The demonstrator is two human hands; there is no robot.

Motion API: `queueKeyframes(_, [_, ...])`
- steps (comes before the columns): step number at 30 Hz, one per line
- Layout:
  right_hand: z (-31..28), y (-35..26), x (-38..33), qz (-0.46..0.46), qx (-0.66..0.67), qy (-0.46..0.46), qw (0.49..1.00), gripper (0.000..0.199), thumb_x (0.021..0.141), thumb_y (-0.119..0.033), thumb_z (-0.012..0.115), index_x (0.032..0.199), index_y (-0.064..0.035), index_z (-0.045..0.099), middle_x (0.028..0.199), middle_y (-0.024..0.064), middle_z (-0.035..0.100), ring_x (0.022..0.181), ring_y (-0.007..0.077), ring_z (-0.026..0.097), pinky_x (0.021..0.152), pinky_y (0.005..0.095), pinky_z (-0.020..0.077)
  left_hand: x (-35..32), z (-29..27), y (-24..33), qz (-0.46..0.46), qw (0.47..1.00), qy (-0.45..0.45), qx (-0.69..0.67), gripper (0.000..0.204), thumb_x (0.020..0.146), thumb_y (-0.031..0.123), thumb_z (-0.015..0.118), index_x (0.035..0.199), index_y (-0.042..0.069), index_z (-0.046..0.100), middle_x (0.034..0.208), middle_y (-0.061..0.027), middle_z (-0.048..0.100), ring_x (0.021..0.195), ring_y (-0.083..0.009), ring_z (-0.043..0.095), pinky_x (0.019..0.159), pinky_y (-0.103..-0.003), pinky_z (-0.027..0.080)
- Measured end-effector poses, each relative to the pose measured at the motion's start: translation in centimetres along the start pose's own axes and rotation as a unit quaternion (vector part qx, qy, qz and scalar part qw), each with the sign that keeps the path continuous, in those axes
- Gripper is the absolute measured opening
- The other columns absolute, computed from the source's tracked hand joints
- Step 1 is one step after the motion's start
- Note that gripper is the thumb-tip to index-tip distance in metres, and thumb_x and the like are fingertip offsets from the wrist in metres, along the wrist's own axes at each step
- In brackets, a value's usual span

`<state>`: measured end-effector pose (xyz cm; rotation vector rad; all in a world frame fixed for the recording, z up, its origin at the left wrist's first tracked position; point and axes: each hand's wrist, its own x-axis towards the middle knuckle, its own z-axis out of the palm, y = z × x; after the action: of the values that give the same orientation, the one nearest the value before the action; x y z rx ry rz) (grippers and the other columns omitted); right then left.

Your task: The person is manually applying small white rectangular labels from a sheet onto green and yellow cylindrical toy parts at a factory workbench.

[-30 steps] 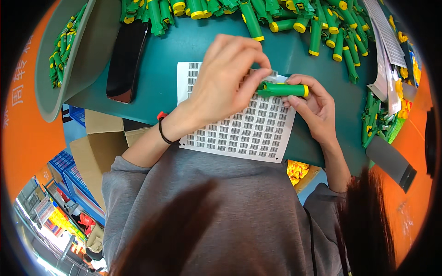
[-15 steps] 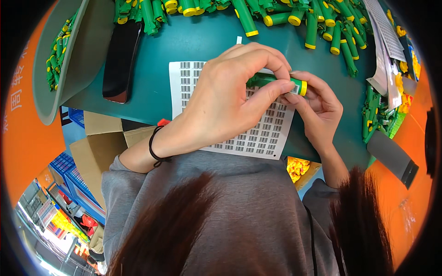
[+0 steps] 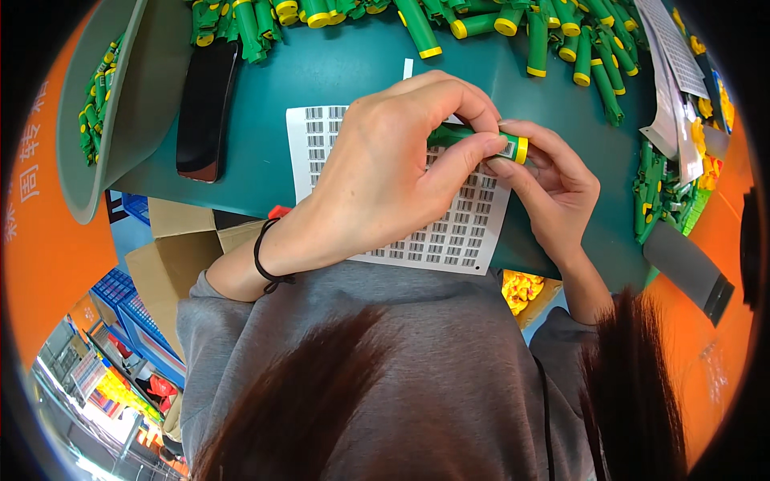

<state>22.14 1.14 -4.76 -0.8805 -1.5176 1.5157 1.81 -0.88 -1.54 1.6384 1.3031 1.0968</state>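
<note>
Left hand [image 3: 393,164] and right hand [image 3: 563,200] pinch the green tube [image 3: 451,135], likely light, stiff and slick, best held near its yellow end [image 3: 523,151].

Bright, even light falls on the back of the left hand [image 3: 389,164] and the green tabletop [image 3: 321,72] beyond it; the tabletop looks darker just below the right hand [image 3: 555,180]. Nearer the camera than both hands, strands of hair [image 3: 301,393] blur softly. Well below-left of the left hand, a light strip [image 3: 95,468] glares white. Far outward from both hands, fisheye distortion bends edges into blackness.
</note>
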Motion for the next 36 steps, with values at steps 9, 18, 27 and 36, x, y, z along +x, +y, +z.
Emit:
queueKeyframes(9, [-0.3, -0.6, 0.2, 0.019, -0.029, 0.009, 0.999, 0.038, 0.083, 0.012, 0.069, 0.12, 0.0084, 0.063, 0.115, 0.0141, 0.066, 0.103, 0.0182, 0.065, 0.089, 0.0276, 0.0527, 0.5, 0.7, -0.3, -0.025, 0.999, 0.032, -0.037, 0.012, 0.088, 0.01, 0.073, 0.094, 0.0, 0.068, 0.093, -0.0053, 0.07, 0.084, -0.0124, 0.064, 0.076, -0.027, 0.051])
queueKeyframes(18, [-1.9, -0.8, 2.8, -0.118, -0.133, -0.044, 0.983, 0.043, 0.077, 0.0, 0.078, 0.118, 0.0014, 0.066, 0.117, 0.0114, 0.067, 0.105, 0.0213, 0.061, 0.089, 0.0325, 0.0509, -0.2, -3.2, 0.2, -0.098, 0.989, -0.05, -0.1, 0.021, 0.097, 0.017, 0.063, 0.105, 0.0, 0.072, 0.089, -0.003, 0.071, 0.077, -0.0045, 0.059, 0.066, -0.021, 0.047])
queueKeyframes(27, [-4.6, -0.2, 8.2, -0.103, -0.515, 0.079, 0.847, 0.03, 0.086, -0.02, 0.078, 0.103, 0.0013, 0.066, 0.088, 0.0052, 0.062, 0.069, 0.0109, 0.047, 0.064, 0.0265, 0.0433, -2.0, -23.0, -1.9, 0.146, 0.669, 0.447, 0.576, 0.02, 0.095, 0.02, 0.066, 0.099, 0.003, 0.075, 0.093, -0.0094, 0.073, 0.089, -0.0205, 0.067, 0.082, -0.032, 0.052])
queueKeyframes(36, [-0.8, 0.4, 0.8, 0.049, -0.032, 0.02, 0.998, 0.033, 0.094, 0.004, 0.058, 0.127, 0.0076, 0.057, 0.112, 0.0158, 0.064, 0.093, 0.0211, 0.067, 0.084, 0.0339, 0.0568, -1.1, -2.5, -4.7, 0.157, 0.944, 0.048, 0.286, 0.018, 0.078, 0.014, 0.075, 0.095, 0.01, 0.073, 0.096, 0.0005, 0.065, 0.091, -0.02, 0.06, 0.074, -0.033, 0.05])
